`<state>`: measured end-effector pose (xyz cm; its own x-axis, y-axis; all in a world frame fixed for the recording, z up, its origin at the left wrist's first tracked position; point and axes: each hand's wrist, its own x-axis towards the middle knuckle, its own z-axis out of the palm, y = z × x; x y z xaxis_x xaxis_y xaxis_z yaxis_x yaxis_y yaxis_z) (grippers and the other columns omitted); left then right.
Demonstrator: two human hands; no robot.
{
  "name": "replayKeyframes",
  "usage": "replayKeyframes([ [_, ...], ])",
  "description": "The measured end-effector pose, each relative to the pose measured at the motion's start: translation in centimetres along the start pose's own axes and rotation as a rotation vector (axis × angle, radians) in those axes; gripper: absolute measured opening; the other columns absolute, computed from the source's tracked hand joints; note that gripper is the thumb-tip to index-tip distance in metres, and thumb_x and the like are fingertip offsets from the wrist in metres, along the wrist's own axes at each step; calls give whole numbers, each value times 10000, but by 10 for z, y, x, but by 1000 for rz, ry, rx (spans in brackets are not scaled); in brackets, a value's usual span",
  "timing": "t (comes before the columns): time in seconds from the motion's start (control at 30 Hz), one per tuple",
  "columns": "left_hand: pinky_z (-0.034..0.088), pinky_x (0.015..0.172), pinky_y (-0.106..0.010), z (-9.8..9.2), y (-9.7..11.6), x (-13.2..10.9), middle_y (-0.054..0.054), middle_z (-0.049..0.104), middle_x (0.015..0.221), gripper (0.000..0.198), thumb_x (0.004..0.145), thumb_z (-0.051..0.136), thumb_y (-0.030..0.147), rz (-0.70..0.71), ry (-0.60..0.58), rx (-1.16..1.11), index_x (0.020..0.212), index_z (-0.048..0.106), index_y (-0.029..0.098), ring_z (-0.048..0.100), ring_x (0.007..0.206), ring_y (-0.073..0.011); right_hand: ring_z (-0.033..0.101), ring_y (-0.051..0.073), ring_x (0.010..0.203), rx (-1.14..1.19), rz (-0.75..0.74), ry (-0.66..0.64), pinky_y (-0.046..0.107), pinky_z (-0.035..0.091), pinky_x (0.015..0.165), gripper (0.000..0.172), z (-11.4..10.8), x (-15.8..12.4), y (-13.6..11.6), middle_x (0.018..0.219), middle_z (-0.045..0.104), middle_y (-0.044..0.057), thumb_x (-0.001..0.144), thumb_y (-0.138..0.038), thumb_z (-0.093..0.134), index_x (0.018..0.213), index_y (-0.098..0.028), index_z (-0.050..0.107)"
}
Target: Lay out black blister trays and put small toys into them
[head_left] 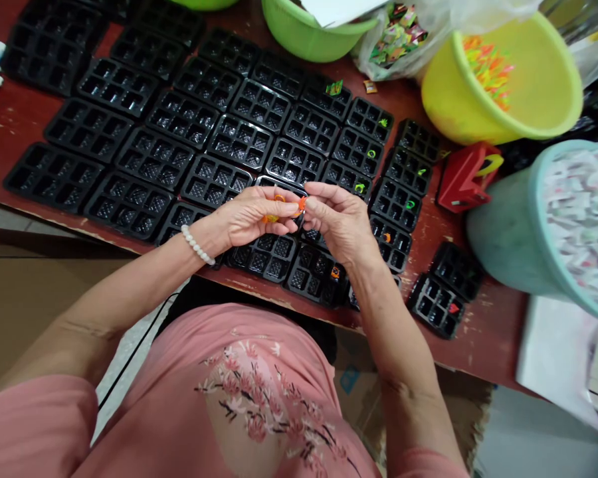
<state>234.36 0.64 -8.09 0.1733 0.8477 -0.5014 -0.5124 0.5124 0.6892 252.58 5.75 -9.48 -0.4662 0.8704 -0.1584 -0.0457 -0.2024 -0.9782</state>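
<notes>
My left hand point(259, 214), with a pale bead bracelet on its wrist, holds small orange pieces point(279, 198) in its curled fingers. Its thumb and finger pinch a red-orange piece point(301, 204). My right hand point(339, 216) has its thumb and index finger at the same piece; whether it also grips it is hard to tell. Both hands are over rows of black compartment trays point(242, 141). A few trays at the right hold a single small piece in a compartment, such as a green ring point(371, 154) and an orange piece point(335, 272).
A yellow bucket point(553, 79) with orange pieces, a blue bucket point(503, 219) full of white packets and a red tape dispenser point(461, 182) stand at the right. Behind the trays are a green basin point(303, 33) and a bag of wrapped packets point(398, 36).
</notes>
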Motion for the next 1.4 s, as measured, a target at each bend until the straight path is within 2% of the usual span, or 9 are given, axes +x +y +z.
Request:
replayKeyframes([
  [0.13, 484, 432, -148, -2, -2, 2, -23, 696, 655, 105, 803, 782, 19, 111, 75, 119, 862, 727, 86, 657, 504, -95, 651, 134, 693, -82, -73, 31, 295, 587, 657, 391, -1, -8, 4, 825, 735, -7, 767, -560, 883, 967, -240, 779],
  [0.4, 442, 399, -156, -16, 4, 4, -26, 717, 747, 108, 789, 794, 59, 287, 166, 192, 828, 719, 126, 637, 485, -73, 675, 210, 908, -921, -291, -300, 394, 501, 883, 74, -6, -33, 10, 961, 776, 32, 951, -258, 744, 978, -268, 812],
  [0.63, 410, 377, -154, -11, -8, -4, -5, 652, 594, 183, 760, 858, 115, 165, 26, 217, 821, 686, 128, 617, 449, -96, 640, 148, 759, -672, -338, -42, 307, 539, 696, 396, 1, -28, 12, 1052, 735, 36, 925, -482, 770, 1256, -272, 715],
  [0.77, 409, 378, -158, -6, -8, -3, -23, 686, 643, 161, 804, 820, 103, 115, -2, 118, 859, 670, 125, 637, 464, -111, 684, 164, 807, -625, -351, 2, 316, 558, 735, 304, 0, -13, 11, 968, 754, 30, 957, -492, 723, 1132, -248, 772],
  [0.9, 483, 438, -178, -15, 5, 0, -101, 771, 848, 23, 903, 694, 93, 73, 64, -66, 926, 698, 92, 697, 544, -132, 698, 186, 815, -829, -405, 63, 351, 569, 795, 201, -17, 9, 12, 981, 779, 39, 937, -336, 756, 1104, -228, 790],
  [1.03, 621, 643, -290, -25, 15, 2, -157, 776, 905, 177, 986, 568, 136, -21, 63, -232, 969, 721, 50, 772, 718, -221, 708, 244, 891, -1077, -444, 37, 416, 564, 874, 208, -26, 24, 16, 983, 798, 53, 892, -279, 800, 1094, -229, 798],
  [1.17, 638, 781, -378, -27, 12, 5, -200, 771, 974, 281, 1034, 514, 197, -60, -26, -299, 993, 735, 28, 779, 852, -274, 719, 231, 934, -999, -549, 81, 424, 569, 938, 233, -11, 20, 11, 1129, 792, 69, 982, -339, 698, 1179, -231, 760],
  [1.27, 623, 877, -410, -23, 4, 9, -147, 766, 968, 250, 1045, 517, 168, -72, -117, -332, 995, 740, 66, 758, 861, -227, 720, 224, 1022, -945, -593, 47, 414, 573, 970, 245, 8, 14, 3, 1167, 788, 44, 994, -329, 677, 1221, -267, 744],
  [1.4, 618, 893, -414, -15, -6, 16, -118, 753, 1011, 190, 1047, 582, 213, -90, -201, -306, 1077, 734, 104, 730, 889, -200, 723, 194, 949, -772, -451, 35, 384, 603, 899, 284, 20, 13, 2, 1050, 801, 3, 959, -299, 695, 1239, -297, 740],
])
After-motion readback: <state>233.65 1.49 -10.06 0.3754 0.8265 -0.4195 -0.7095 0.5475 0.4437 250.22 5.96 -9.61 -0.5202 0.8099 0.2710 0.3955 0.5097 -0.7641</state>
